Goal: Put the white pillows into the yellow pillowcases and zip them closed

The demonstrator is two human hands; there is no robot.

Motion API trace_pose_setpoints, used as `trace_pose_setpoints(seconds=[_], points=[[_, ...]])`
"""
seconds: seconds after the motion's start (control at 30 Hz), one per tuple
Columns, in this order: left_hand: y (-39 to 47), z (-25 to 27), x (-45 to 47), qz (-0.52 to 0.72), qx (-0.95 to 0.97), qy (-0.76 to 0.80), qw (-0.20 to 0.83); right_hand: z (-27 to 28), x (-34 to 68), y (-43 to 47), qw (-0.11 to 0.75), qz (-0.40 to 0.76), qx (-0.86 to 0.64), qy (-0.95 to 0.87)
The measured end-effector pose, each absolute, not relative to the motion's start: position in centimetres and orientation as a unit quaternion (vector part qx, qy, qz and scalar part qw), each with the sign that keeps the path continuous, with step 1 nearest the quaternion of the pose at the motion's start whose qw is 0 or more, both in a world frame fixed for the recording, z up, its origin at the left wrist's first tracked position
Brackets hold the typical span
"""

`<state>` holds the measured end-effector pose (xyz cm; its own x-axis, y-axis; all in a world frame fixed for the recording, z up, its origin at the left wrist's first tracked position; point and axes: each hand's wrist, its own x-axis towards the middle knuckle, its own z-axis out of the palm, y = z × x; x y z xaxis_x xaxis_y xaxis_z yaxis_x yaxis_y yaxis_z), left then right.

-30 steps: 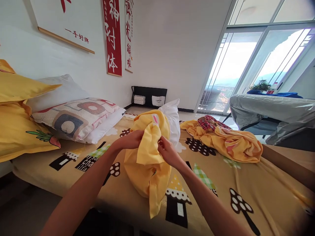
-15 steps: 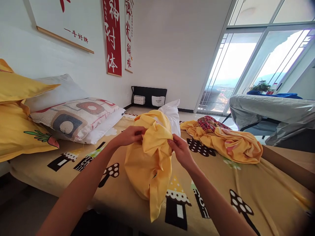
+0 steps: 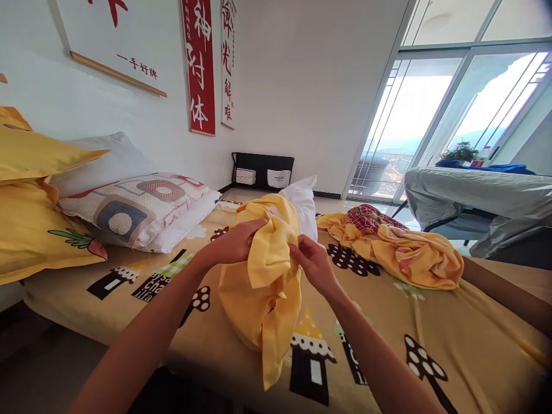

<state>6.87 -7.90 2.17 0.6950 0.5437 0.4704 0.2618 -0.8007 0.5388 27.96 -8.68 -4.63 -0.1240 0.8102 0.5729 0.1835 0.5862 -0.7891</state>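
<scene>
In the middle of the bed lies a yellow pillowcase [image 3: 248,299], bunched up, with one long pointed corner hanging toward me. A white pillow [image 3: 302,198] sticks out past its far end; how far it reaches inside is hidden. My left hand [image 3: 237,241] grips the gathered upper cloth from the left, its fingertips partly hidden by the folds. On the opposite side my right hand [image 3: 314,261] pinches the same cloth between thumb and fingers. A loose flap of fabric droops between the two hands.
Patterned pillow [image 3: 146,207] and yellow pillows [image 3: 30,230] rest against the left wall. Crumpled yellow bedding [image 3: 414,259] with a red plaid cloth [image 3: 368,218] lies to the right on the tan printed sheet [image 3: 366,345]. Beyond stands a plastic-covered table [image 3: 483,187].
My left hand has slid slightly right and farther over the cloth. The flap between my hands has turned and now hangs lower. The view has shifted slightly.
</scene>
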Motion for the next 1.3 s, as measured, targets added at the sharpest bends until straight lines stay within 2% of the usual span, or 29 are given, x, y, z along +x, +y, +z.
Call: trace_pose_setpoints(seconds=[0.13,0.33,0.63,0.9,1.07,1.3], points=[[-7.6,1.5,7.7,0.350,0.869,0.243,0.251,-4.4,27.6,-8.8,0.536,0.274,-0.355,-0.715],[-7.2,1.2,7.9,0.346,0.862,0.171,0.328,-3.5,27.0,-9.3,0.536,0.285,-0.382,-0.696],[-7.9,1.3,8.1,0.292,0.888,0.213,0.284,-3.3,26.7,-10.2,0.497,0.418,-0.352,-0.674],[-6.9,1.2,7.3,0.291,0.850,0.179,0.400,-3.8,28.6,-10.1,0.492,0.467,-0.323,-0.660],[-6.7,0.9,7.6,0.290,0.863,0.180,0.373,-4.4,29.5,-9.9,0.489,0.507,-0.287,-0.649],[-7.9,0.7,8.6,0.296,0.901,0.200,0.247,-4.1,28.7,-10.2,0.527,0.488,-0.312,-0.621]])
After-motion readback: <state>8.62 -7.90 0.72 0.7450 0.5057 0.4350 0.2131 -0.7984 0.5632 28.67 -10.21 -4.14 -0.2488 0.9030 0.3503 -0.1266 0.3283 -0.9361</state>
